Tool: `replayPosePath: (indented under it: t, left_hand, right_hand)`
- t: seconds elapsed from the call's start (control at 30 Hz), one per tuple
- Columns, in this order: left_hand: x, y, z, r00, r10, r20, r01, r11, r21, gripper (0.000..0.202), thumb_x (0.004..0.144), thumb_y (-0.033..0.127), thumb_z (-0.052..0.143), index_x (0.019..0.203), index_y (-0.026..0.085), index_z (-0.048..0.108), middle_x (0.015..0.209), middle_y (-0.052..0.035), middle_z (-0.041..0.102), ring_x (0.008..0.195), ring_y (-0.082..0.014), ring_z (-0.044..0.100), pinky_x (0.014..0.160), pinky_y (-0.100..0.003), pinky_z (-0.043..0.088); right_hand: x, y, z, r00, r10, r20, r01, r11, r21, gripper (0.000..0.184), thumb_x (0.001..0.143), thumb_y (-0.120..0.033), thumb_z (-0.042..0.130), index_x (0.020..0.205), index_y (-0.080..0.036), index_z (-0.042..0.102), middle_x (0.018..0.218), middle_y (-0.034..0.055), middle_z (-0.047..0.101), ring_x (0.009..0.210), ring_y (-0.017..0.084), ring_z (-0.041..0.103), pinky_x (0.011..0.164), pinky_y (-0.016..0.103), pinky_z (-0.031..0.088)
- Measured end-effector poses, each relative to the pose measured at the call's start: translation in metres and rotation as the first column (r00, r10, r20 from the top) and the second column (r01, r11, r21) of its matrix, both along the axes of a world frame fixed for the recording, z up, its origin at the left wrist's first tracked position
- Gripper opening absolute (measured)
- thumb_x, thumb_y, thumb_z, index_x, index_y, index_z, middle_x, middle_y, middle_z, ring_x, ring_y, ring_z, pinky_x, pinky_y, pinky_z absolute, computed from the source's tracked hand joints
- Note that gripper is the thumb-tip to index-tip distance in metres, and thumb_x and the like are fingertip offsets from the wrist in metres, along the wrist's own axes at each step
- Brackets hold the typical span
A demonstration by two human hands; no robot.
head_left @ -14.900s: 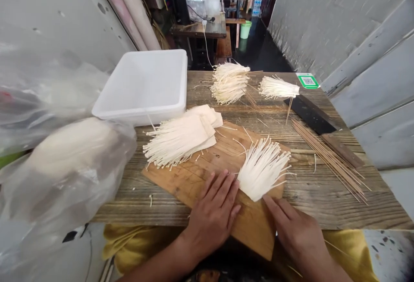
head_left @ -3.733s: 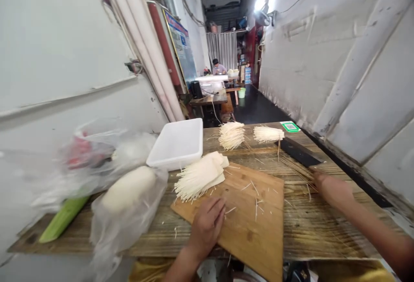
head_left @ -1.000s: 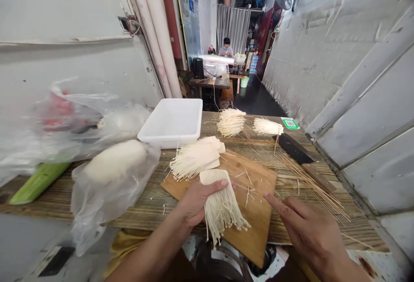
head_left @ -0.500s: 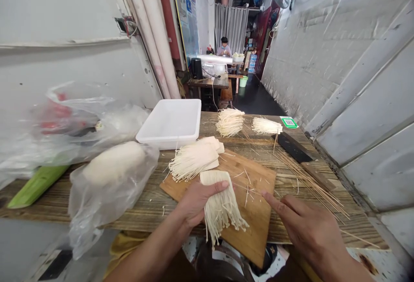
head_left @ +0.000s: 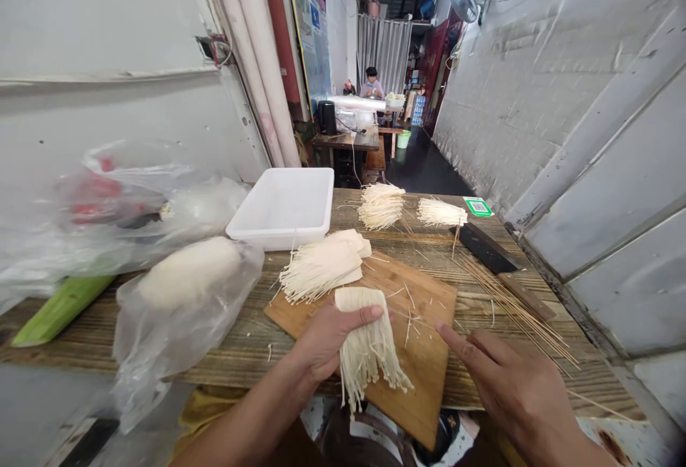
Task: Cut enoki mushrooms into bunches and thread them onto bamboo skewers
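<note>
left hand (head_left: pixel 324 338) grasps a flat bundle of enoki mushrooms (head_left: pixel 369 353), thumb laid across the front near the cut end, the stems and tiny caps drooping toward the person. this bundle is held above the chopping board (head_left: pixel 423 374), its caps hanging over the near edge. right hand (head_left: pixel 519 381) is curled around a thin skewer (head_left: pixel 605 405), forefinger stretched along it and pointing at the bundle; the skewer's far end sticks out behind the hand, to the right. whether the tip has entered the mushrooms, i cannot tell.

loose strands (head_left: pixel 408 324) lie scattered on the board between the hands. a stack of flattened mushrooms (head_left: pixel 321 267) rests on the board's back left corner, just in front of a white plastic tub (head_left: pixel 281 206). farther back on the wooden table (head_left: pixel 230 360) sit a skewered pile (head_left: pixel 381 206) and a smaller skewered bunch (head_left: pixel 442 212), the latter near a green card (head_left: pixel 479 207). a cleaver (head_left: pixel 485 248) lies on the right, with more skewers (head_left: pixel 509 303) spread just beside it. to the left is a clear bag (head_left: pixel 187 274) around something pale and rounded.
</note>
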State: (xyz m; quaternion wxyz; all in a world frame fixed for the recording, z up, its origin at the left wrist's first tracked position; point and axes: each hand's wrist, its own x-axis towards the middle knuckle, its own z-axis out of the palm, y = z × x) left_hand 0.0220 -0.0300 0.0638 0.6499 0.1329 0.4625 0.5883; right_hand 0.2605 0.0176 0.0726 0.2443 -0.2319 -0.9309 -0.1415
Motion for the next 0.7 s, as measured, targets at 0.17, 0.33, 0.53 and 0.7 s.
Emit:
replayPosePath:
  t: [0.17, 0.33, 0.53, 0.7]
  left_hand:
    - [0.0004, -0.0009, 0.0005, 1.000, 0.003, -0.001, -0.003, 1.000, 0.003, 0.038, 0.045, 0.022, 0.090, 0.075, 0.009, 0.070, 0.072, -0.0081, 0.072, 0.063, -0.0176, 0.065, 0.065, -0.030, 0.053]
    - [0.0000, -0.0011, 0.0021, 1.000, 0.000, -0.001, 0.000, 1.000, 0.017, 0.038, 0.046, 0.021, 0.090, 0.076, 0.009, 0.070, 0.071, -0.0078, 0.072, 0.063, -0.0174, 0.065, 0.065, -0.030, 0.053]
    - [-0.0015, -0.0011, 0.0006, 1.000, 0.003, -0.020, -0.003, 1.000, 0.021, 0.037, 0.048, 0.021, 0.089, 0.078, 0.010, 0.070, 0.072, -0.0081, 0.072, 0.063, -0.0183, 0.066, 0.066, -0.031, 0.053]
    - [-0.0012, -0.0006, 0.0004, 0.999, -0.003, -0.043, 0.004, 0.999, 0.033, 0.036, 0.048, 0.022, 0.089, 0.077, 0.010, 0.070, 0.071, -0.0070, 0.072, 0.062, -0.0175, 0.065, 0.069, -0.032, 0.053]
  right_hand:
    - [0.0000, -0.0007, 0.0000, 1.000, 0.006, 0.000, -0.006, 1.000, 0.017, 0.037, 0.096, -0.013, 0.032, 0.118, -0.018, 0.061, 0.066, -0.0021, 0.057, 0.046, 0.009, 0.049, 0.045, 0.022, 0.036]
    - [0.0006, -0.0008, 0.0004, 1.000, -0.005, 0.005, 0.005, 1.000, 0.006, 0.038, 0.096, -0.013, 0.032, 0.119, -0.018, 0.062, 0.065, -0.0017, 0.057, 0.046, 0.009, 0.048, 0.044, 0.022, 0.036]
    - [0.0017, -0.0002, 0.0001, 1.000, 0.005, -0.001, -0.005, 1.000, 0.018, 0.037, 0.096, -0.014, 0.033, 0.118, -0.018, 0.061, 0.065, -0.0017, 0.058, 0.047, 0.009, 0.051, 0.046, 0.022, 0.037]
    - [0.0032, -0.0008, -0.0029, 1.000, -0.001, 0.005, 0.001, 1.000, -0.002, 0.037, 0.096, -0.013, 0.032, 0.120, -0.019, 0.060, 0.068, -0.0012, 0.060, 0.049, 0.009, 0.052, 0.048, 0.022, 0.039]
